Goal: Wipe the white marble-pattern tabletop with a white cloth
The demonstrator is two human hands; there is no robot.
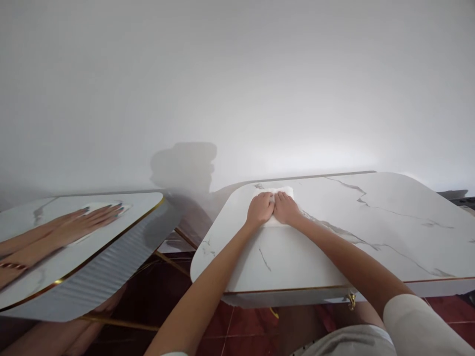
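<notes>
A folded white cloth (274, 221) lies on a white marble-patterned table (356, 232) with rounded corners and a gold edge. My left hand (261, 207) presses on the cloth's left part, its fingers close together and curled down onto it. Beside it, thumb side almost touching, my right hand (285, 207) presses on the right part in the same way. Both palms and fingertips are turned down and hidden. A strip of the cloth shows beyond the fingers and a little between the wrists. Whether it is fabric or paper, I cannot tell.
At the left, another person's hands (92, 222) lie flat on a white cloth (127, 207) on a second marble-patterned table (148, 201) with ribbed sides. A grey-white wall (237, 89) stands behind both tables. A gold knob (352, 300) sticks out at my table's front, above red floor tiles (248, 321).
</notes>
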